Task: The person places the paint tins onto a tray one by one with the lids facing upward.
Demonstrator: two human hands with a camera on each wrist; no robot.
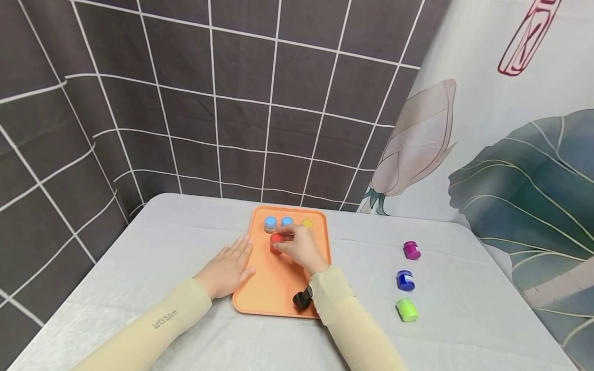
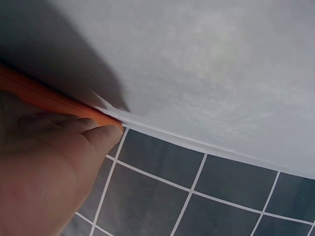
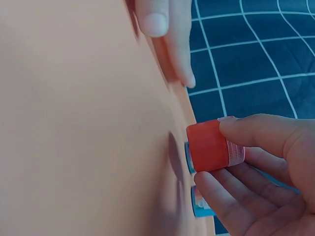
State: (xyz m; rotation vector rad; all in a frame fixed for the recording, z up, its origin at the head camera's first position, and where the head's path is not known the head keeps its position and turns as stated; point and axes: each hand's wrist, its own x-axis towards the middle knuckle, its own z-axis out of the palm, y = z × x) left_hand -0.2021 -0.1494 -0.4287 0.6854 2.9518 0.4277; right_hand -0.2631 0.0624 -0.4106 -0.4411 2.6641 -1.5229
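Note:
A small red paint jar [image 1: 276, 242] with a clear ribbed cap is pinched between the thumb and fingers of my right hand [image 1: 300, 248]. In the right wrist view the red jar [image 3: 209, 146] is held just above the orange tray [image 1: 264, 278], lying apart from its surface. Along the tray's far end stand two jars with blue tops, a left one [image 1: 270, 224] and a middle one [image 1: 287, 221], and a yellow-topped jar [image 1: 307, 223]. My left hand [image 1: 227, 269] rests on the tray's left edge with its fingers straight.
Right of the tray, a magenta jar [image 1: 411, 250], a dark blue jar [image 1: 406, 280] and a lime green jar [image 1: 407, 309] lie on the white tablecloth [image 1: 362, 288]. A dark tiled-pattern curtain [image 1: 241, 123] hangs behind the table.

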